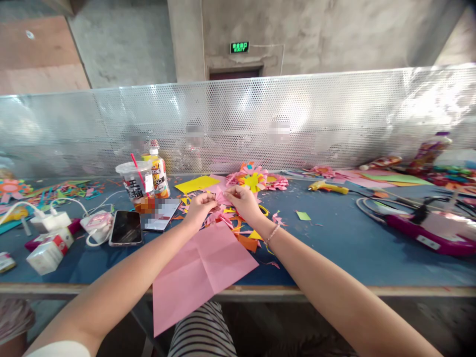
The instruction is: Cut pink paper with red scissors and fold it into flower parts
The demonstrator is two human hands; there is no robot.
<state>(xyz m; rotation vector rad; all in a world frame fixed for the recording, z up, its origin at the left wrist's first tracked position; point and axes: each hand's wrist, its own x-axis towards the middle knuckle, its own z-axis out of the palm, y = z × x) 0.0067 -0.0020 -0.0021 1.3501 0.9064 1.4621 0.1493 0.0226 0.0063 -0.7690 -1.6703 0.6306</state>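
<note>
Both hands meet over the middle of the table, pinching a small piece of pink paper (220,197) between them. My left hand (203,207) grips it from the left with bent fingers. From the other side, the thumb and fingers of my right hand (243,202) are closed on it. A large pink sheet (204,270) with crossing fold creases lies below the hands, its near corner hanging over the table edge. Pink, orange and yellow paper scraps (248,242) lie under and beside my right wrist. Just beyond the hands are paper flowers (255,179) and a yellow sheet (197,184).
At left stand a plastic cup with a straw (136,181) and a drink bottle (159,173), near a phone (126,228) and chargers (50,220). On the right are a yellow glue gun (327,187) and a purple power strip (427,233). A perforated metal panel (238,124) borders the back.
</note>
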